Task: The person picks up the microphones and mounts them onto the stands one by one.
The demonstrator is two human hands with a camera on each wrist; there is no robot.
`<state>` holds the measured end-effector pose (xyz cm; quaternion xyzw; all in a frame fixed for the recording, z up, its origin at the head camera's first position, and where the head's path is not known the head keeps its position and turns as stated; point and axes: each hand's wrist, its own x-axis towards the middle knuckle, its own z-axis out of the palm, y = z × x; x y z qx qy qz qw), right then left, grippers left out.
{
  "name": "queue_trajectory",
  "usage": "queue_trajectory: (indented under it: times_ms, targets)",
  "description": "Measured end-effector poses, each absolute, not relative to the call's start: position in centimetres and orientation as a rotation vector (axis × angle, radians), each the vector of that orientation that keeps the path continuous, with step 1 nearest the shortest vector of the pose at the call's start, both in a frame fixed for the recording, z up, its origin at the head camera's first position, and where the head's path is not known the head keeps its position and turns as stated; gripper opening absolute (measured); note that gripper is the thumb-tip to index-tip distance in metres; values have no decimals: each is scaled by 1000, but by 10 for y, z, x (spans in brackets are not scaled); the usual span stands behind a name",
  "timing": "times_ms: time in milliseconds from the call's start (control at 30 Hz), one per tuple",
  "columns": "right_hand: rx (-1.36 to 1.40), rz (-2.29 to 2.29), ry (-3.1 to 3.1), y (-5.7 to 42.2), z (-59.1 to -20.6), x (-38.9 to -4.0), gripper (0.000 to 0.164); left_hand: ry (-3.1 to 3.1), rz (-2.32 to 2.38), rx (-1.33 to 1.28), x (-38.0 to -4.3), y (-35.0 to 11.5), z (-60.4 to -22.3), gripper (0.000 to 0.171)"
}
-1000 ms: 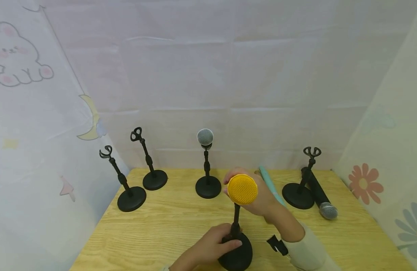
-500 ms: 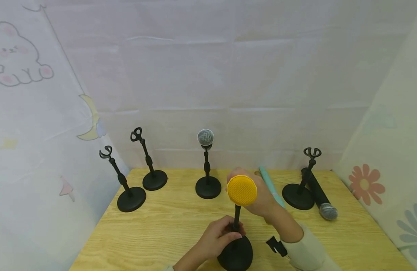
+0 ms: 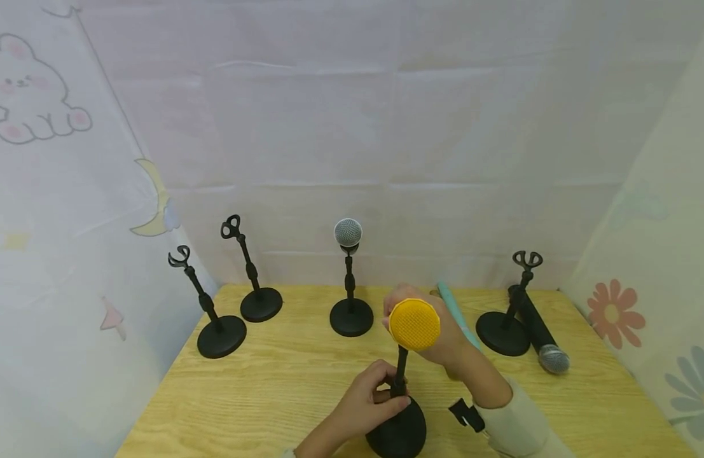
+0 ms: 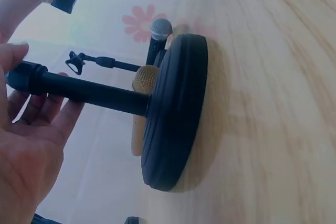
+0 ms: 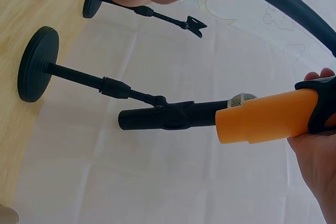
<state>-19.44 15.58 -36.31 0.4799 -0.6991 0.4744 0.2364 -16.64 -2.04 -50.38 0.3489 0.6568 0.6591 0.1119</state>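
A yellow-orange microphone (image 3: 414, 326) sits in the clip of a black desk stand (image 3: 399, 432) at the front of the table. Its body (image 5: 268, 116) passes through the black clip in the right wrist view. My right hand (image 3: 446, 337) grips the microphone at the clip, its fingers partly hidden behind the round head. Lower down, my left hand (image 3: 360, 404) holds the stand's pole just above the base. In the left wrist view, the thumb and fingers of that hand go round the pole's collar (image 4: 26, 77), and the round base (image 4: 178, 108) stands on its edge in the tilted picture.
A silver-headed microphone (image 3: 348, 233) stands clipped at the back. Bare stands (image 3: 222, 336) (image 3: 261, 304) are at the left, another stand (image 3: 503, 333) at the right. Beside it lies a black microphone (image 3: 537, 324). A teal stick-like thing (image 3: 457, 312) and a gold-headed microphone (image 4: 145, 80) lie behind my right hand.
My left hand has slid up from the base onto the pole's lower part. The orange microphone's head has shifted slightly right and down, still in my right hand.
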Motion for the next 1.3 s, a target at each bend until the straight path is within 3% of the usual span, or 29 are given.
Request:
queue_trajectory:
  times_ms: [433, 1300]
  targets:
    - [1533, 1292, -1735, 153, -378, -204, 18, 1924, 1903, 1033, -165, -24, -504, 23]
    - [1524, 1359, -1656, 154, -402, -207, 19, 1782, 1908, 1162, -169, -30, -515, 33]
